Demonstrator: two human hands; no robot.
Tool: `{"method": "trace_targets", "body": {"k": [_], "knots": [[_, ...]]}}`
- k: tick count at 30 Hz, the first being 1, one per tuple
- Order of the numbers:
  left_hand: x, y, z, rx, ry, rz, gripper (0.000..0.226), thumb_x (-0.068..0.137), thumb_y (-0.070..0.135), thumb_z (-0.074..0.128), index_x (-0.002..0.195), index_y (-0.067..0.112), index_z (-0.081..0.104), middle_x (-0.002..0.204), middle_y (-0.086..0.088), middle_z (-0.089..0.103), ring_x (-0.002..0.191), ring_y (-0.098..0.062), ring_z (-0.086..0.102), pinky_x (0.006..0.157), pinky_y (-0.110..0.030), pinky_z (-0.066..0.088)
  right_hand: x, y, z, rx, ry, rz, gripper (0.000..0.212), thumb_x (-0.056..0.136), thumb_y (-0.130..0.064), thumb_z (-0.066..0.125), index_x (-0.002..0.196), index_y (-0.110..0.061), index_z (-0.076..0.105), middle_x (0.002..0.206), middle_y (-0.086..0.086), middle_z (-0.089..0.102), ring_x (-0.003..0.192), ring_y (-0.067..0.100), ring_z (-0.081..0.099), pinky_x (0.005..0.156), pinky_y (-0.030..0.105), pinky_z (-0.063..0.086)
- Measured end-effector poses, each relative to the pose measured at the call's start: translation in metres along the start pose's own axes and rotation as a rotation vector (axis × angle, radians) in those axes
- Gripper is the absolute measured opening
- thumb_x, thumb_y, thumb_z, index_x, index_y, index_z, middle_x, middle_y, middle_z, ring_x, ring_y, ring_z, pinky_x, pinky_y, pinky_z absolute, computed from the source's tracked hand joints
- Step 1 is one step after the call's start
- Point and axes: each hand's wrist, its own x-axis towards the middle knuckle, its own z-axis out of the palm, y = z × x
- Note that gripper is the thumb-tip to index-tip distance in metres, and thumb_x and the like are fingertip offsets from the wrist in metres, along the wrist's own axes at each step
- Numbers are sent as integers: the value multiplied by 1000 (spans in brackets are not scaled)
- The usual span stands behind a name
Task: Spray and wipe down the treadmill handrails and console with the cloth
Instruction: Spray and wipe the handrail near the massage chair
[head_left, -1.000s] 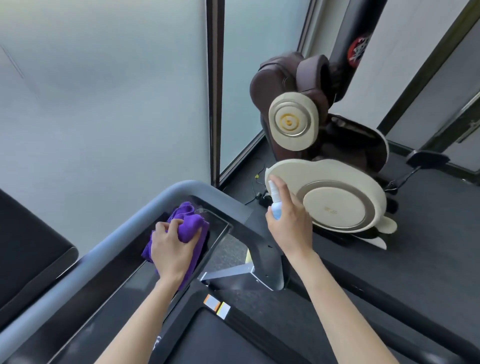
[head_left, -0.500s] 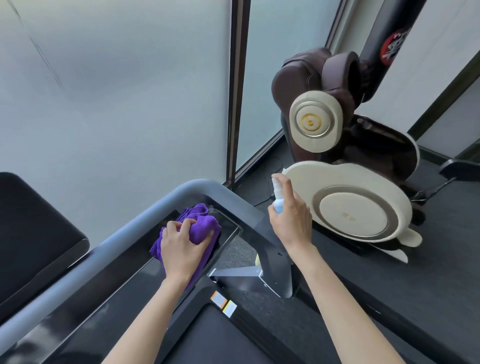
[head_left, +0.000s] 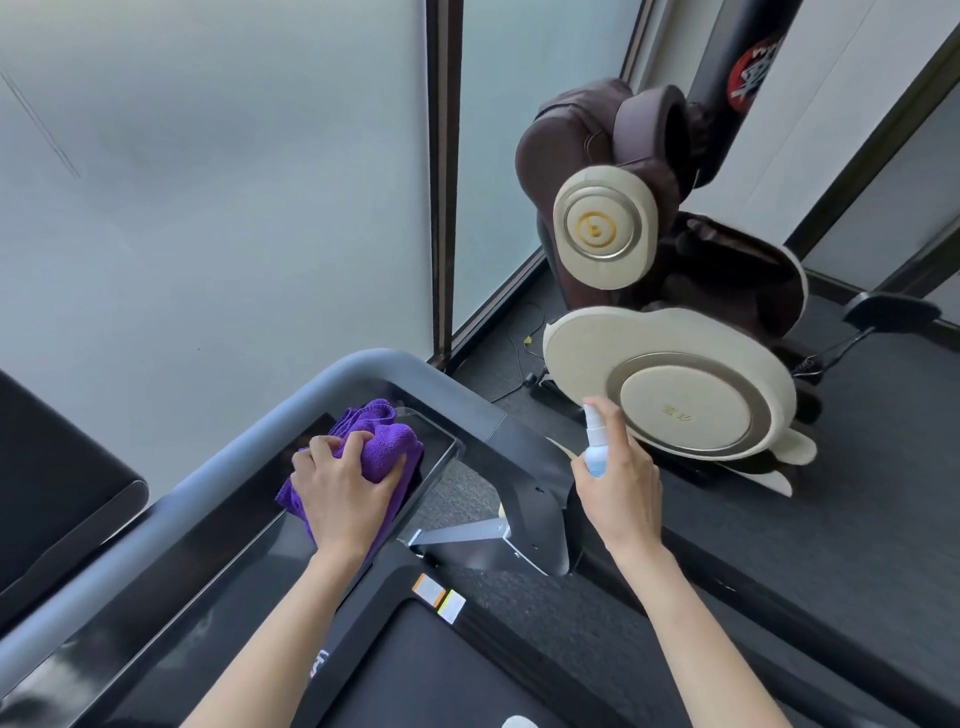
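Wiping the treadmill console, spray bottle held to the right.

Left hand (head_left: 345, 493) clenched around a bunched purple cloth (head_left: 382, 441), pressing it on the glossy black console (head_left: 218, 566) just inside the grey handrail (head_left: 218, 462). Right hand (head_left: 621, 493) grasping a small spray bottle (head_left: 595, 441), upright, right of the console, near a cream-and-brown massage chair (head_left: 670, 384).

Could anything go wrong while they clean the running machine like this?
Maybe. The spray bottle in the right hand hangs off to the side of the console, so a squirt might miss and wet the floor. The left hand bunches the purple cloth at one end, so the rest could stay unwiped.
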Motion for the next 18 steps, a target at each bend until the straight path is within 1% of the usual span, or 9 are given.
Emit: {"method": "trace_targets", "body": {"k": [2,5,7,10,13,15,18], "knots": [[-2,0,1,45,32,20,43,74,46,77,105,18,68,109,-14,51,104,-36,42,89,-46,31,-3,0,-1,1,-4,5,71,78,-4,66,128,-39,30,97,5,66,77,37,60,60,36,42],[-1,0,0,86,40,58,45,72,47,78,104,16,68,110,-16,53,106,-37,46,95,-46,29,-5,-4,0,16,-11,-1,69,81,-5,63,129,-41,28,95,5,65,75,36,59,58,38,44],[-2,-2,-2,135,21,97,48,71,47,79,105,15,68,109,-18,56,104,-38,49,94,-46,30,-6,-8,1,40,0,3,68,81,-6,62,130,-40,30,94,5,65,74,36,59,58,40,48],[0,-3,-6,196,-30,152,45,73,39,79,108,14,67,102,-18,62,96,-38,55,88,-45,35,-7,-14,5,59,4,-7,69,80,-4,62,130,-40,30,90,5,65,72,36,58,59,41,49],[16,2,-18,207,-151,83,41,79,35,70,115,16,62,98,-10,65,92,-34,59,78,-39,35,-7,-20,10,81,-8,-11,68,80,-3,62,130,-37,32,92,6,65,74,37,58,61,41,48],[25,5,-26,119,-134,77,41,79,33,70,115,16,62,95,-8,64,88,-33,60,72,-36,36,-7,-23,13,109,-21,-7,68,80,-2,61,131,-37,33,93,6,65,76,37,58,63,43,50],[37,10,-38,-36,15,112,39,78,32,73,113,16,62,96,-7,65,82,-34,61,66,-33,37,-3,-23,14,133,-4,-6,66,79,-2,62,132,-33,38,96,5,66,77,37,59,64,43,50]]}}
